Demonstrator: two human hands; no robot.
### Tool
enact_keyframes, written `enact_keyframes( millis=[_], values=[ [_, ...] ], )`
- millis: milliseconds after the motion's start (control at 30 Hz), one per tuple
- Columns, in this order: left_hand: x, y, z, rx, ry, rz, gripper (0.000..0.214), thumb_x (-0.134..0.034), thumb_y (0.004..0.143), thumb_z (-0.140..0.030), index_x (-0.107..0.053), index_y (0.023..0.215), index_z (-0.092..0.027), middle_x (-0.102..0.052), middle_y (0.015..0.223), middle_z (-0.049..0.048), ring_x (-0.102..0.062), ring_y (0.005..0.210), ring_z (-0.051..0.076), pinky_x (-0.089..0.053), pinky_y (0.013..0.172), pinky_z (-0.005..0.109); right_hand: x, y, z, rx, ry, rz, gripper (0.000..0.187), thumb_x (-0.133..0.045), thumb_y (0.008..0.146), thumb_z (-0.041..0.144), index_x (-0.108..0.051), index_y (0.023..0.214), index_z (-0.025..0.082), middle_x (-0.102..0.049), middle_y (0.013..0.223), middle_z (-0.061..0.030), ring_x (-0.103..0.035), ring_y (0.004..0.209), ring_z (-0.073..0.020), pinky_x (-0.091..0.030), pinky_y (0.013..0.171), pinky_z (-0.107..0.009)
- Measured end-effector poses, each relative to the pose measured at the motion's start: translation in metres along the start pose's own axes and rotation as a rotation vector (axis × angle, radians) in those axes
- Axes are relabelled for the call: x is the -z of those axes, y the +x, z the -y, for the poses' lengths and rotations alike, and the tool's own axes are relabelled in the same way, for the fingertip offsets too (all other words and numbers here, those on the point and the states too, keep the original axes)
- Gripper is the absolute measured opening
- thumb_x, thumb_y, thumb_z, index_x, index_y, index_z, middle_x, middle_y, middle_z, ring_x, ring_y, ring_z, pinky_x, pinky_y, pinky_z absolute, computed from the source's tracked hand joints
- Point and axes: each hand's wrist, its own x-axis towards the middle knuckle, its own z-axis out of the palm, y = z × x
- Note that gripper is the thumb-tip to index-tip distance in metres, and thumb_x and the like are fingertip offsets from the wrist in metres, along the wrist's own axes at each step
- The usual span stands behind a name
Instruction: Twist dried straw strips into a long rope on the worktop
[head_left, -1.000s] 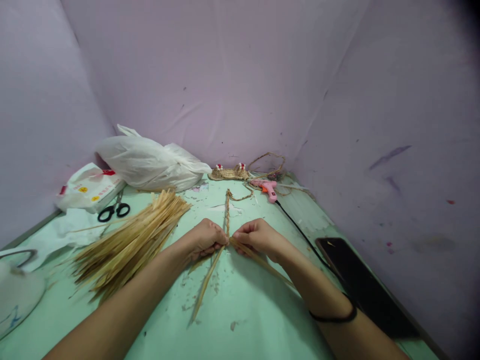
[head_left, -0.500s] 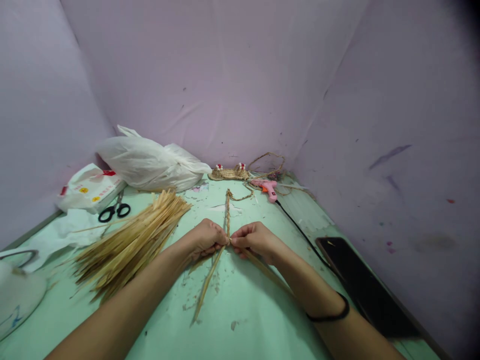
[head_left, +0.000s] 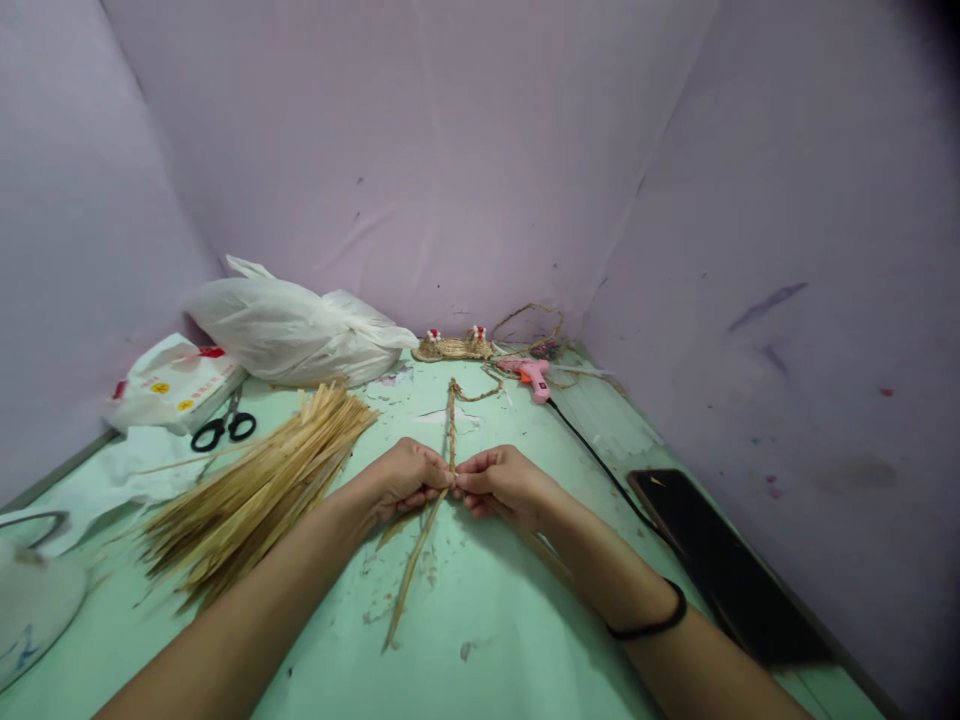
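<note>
A thin straw braid [head_left: 452,430] runs from the far part of the green table down to my two hands, which meet at its near end. My left hand [head_left: 414,475] is closed, thumb and fingers pinching the braid's end from the left. From the right, my right hand [head_left: 504,482] pinches at the same spot, its fingertips nearly touching the left ones. One loose straw strand [head_left: 412,580] hangs toward me between the hands. Another strand passes beneath my right hand and forearm. The exact crossing of strands is hidden by the fingers.
Left lies a bundle of dry straw [head_left: 255,490], with black-handled scissors [head_left: 223,430], a tissue pack [head_left: 176,385] and a white plastic bag [head_left: 292,330] beyond. Woven straw sandals [head_left: 452,348] stand at the back. A pink glue gun [head_left: 534,378] and a black phone [head_left: 727,565] lie right.
The whole view has shifted slightly, with things appearing a little further left. Both hands keep pinching the braid's end; the fingers have barely moved.
</note>
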Motion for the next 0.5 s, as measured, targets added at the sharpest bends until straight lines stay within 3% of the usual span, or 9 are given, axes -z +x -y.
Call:
enact_keyframes(
  millis=[167, 333, 500],
  values=[
    [-0.001, -0.001, -0.003, -0.007, 0.104, -0.013, 0.015, -0.052, 0.055, -0.022, -0.045, 0.043, -0.015, -0.033, 0.029, -0.0064, -0.021, 0.025, 0.003, -0.012, 0.03, 0.019, 0.0, 0.01, -0.009, 0.065, -0.104, -0.108, 0.011, -0.057, 0.063, 0.01, -0.056, 0.052, 0.011, -0.05, 0.04, 0.0034, -0.041, 0.032, -0.0042, -0.039, 0.036, -0.017],
    [-0.001, -0.005, -0.007, -0.042, 0.381, 0.007, 0.01, -0.045, 0.055, -0.017, -0.047, 0.045, -0.015, -0.035, 0.03, -0.0048, -0.029, 0.029, 0.006, -0.02, 0.034, 0.019, -0.001, 0.023, -0.018, 0.115, -0.192, -0.182, 0.01, -0.056, 0.055, 0.007, -0.055, 0.047, 0.013, -0.047, 0.034, 0.0044, -0.04, 0.029, -0.0059, -0.036, 0.034, -0.019],
    [-0.005, -0.016, -0.018, -0.013, 0.797, -0.258, 0.012, -0.048, 0.054, -0.02, -0.055, 0.048, -0.013, -0.046, 0.04, -0.0007, -0.042, 0.04, 0.009, -0.026, 0.041, 0.02, -0.005, 0.019, -0.017, 0.129, -0.097, -0.171, 0.008, -0.054, 0.053, 0.008, -0.054, 0.046, 0.013, -0.046, 0.034, 0.0042, -0.038, 0.03, -0.0055, -0.033, 0.033, -0.018]
  ],
)
